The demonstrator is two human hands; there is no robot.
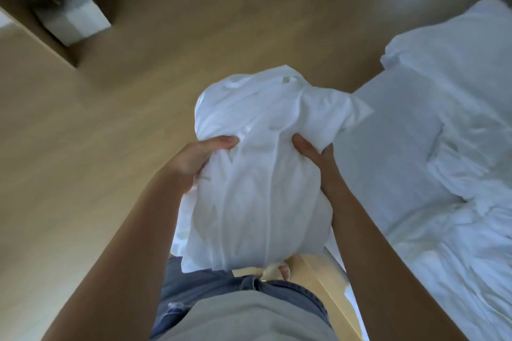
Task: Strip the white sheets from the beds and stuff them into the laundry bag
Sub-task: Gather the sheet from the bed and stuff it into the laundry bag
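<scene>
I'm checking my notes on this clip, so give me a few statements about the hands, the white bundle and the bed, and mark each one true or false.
1. Both the left hand and the right hand grip the white bundle. True.
2. The bundle lies on the floor. False: it is held up in front of the person.
3. Crumpled white bedding lies on the bed at the right. True.
4. The floor is red carpet. False: it is pale and wood-coloured.

Crumpled matt white cloth sheets (257,163), smooth wood-look floor (83,133), pale wooden bed frame (324,279)
</scene>
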